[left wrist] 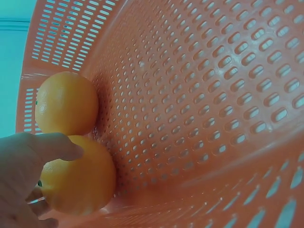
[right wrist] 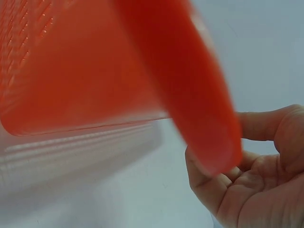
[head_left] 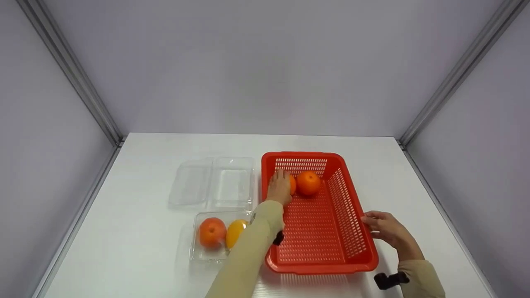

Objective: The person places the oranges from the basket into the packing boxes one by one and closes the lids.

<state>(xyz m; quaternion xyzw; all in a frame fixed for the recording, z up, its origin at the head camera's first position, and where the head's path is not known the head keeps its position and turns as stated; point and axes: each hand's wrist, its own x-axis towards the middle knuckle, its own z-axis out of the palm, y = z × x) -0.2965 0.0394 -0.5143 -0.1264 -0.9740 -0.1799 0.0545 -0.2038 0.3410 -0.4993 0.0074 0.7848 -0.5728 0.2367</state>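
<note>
My left hand (head_left: 280, 188) reaches into the far left corner of a red plastic basket (head_left: 314, 265). It holds an orange (left wrist: 83, 180), with the thumb over the top and the other fingers around the far side. A second orange (head_left: 309, 183) lies right beside it on the basket floor. At the basket's right side, my right hand (head_left: 387, 227) grips the rim, the thumb above and the fingers curled under it in the right wrist view. The near side of the basket stands over a shadow on the table.
Left of the basket, a clear plastic box (head_left: 194, 248) contains an orange-red round fruit (head_left: 212, 232) and a yellow fruit (head_left: 236, 232), partly hidden by my left sleeve. Behind it lies an open clear clamshell container (head_left: 232, 203). Pale walls (head_left: 265, 82) enclose the white table (head_left: 136, 231).
</note>
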